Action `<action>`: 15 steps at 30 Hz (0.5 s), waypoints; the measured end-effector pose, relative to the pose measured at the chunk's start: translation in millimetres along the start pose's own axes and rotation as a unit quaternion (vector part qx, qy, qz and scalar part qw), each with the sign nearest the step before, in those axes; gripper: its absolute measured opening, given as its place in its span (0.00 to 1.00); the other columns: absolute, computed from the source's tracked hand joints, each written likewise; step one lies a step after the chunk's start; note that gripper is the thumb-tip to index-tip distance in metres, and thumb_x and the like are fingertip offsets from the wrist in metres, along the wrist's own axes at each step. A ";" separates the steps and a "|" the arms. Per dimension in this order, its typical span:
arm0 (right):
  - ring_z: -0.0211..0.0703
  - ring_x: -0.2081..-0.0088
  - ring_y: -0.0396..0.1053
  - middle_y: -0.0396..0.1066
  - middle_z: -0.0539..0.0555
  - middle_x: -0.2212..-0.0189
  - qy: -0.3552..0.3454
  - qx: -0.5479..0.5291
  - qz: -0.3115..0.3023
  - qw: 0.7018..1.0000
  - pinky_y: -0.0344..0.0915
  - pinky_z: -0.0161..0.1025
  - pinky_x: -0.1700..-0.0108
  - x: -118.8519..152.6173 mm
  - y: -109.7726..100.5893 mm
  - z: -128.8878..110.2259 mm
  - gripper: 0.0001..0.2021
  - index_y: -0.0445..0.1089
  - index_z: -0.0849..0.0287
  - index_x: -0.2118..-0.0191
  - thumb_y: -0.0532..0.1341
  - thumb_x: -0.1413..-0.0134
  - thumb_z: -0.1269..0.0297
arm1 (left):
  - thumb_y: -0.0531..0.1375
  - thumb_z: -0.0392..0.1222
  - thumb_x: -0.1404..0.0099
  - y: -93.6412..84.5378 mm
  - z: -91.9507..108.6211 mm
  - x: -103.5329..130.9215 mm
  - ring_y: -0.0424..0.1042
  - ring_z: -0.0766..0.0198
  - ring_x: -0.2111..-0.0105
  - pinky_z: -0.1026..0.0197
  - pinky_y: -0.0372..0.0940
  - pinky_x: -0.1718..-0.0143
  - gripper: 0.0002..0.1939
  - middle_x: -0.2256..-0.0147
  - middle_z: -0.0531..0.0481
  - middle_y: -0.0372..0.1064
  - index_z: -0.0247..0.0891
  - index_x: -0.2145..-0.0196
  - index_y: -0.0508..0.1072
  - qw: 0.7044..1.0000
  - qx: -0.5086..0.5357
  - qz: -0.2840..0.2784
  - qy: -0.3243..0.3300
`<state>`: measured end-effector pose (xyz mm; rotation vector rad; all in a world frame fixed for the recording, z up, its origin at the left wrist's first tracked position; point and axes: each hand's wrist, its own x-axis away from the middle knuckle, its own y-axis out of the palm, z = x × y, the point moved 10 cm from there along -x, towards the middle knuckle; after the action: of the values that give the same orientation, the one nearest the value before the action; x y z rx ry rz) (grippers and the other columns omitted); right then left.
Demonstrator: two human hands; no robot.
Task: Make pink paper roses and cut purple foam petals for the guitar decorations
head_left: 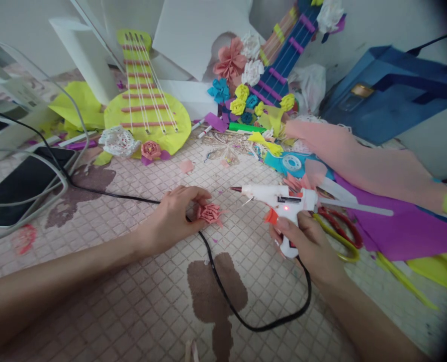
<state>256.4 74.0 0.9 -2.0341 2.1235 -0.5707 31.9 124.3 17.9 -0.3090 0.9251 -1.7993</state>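
Note:
Between the thumb and fingers of my left hand (pixel 176 213) is a small pink paper flower (pixel 210 213), just above the patterned tablecloth (pixel 140 291). My right hand (pixel 309 241) grips the handle of a white hot glue gun (pixel 268 192) with an orange trigger and a lit red light. Its nozzle points left toward the flower, with a gap between them. A clear glue stick (pixel 355 205) sticks out of the back of the gun. From the handle, the black cord (pixel 242 317) loops across the cloth and passes under my left hand.
A yellow paper guitar (pixel 153 113) with strings stands at the back left; a blue one (pixel 287 65) with paper flowers leans at the back. Scissors (pixel 340 234) and coloured paper (pixel 400 216) lie right. A dark-screened device (pixel 23 186) and cables are left; a blue bag (pixel 392 95) stands back right.

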 end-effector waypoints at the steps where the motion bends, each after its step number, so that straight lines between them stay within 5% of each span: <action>1: 0.36 0.80 0.58 0.62 0.47 0.82 -0.005 0.002 0.012 1.000 0.55 0.34 0.80 -2.2 -2.4 1.4 0.19 0.59 0.56 0.78 0.57 0.44 0.48 | 0.64 0.37 0.46 -0.8 0.3 0.1 0.72 0.58 0.63 0.56 0.68 0.63 0.18 0.64 0.47 0.73 0.37 0.57 0.70 1.000 0.005 0.001 -0.001; 6: 0.37 0.77 0.58 0.60 0.47 0.79 -0.071 0.090 0.077 0.990 0.55 0.35 0.76 -14.4 -15.1 -2.8 0.16 0.61 0.57 0.75 0.57 0.43 0.50 | 0.63 0.36 0.45 -3.8 0.8 0.9 0.73 0.62 0.67 0.59 0.68 0.66 0.18 0.65 0.49 0.72 0.37 0.56 0.69 1.000 0.020 0.006 0.004; 15: 0.43 0.73 0.63 0.65 0.52 0.76 -0.173 0.218 0.124 0.952 0.58 0.39 0.70 -53.9 -5.6 -28.2 0.13 0.64 0.58 0.72 0.54 0.43 0.54 | 0.62 0.37 0.44 -20.9 -4.8 -2.4 0.72 0.64 0.67 0.60 0.68 0.65 0.17 0.65 0.49 0.72 0.37 0.56 0.67 0.999 0.006 0.046 0.009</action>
<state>255.3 131.9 20.5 -1.4776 1.8109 -0.5366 15.8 131.9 30.0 -0.2388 0.9255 -1.7257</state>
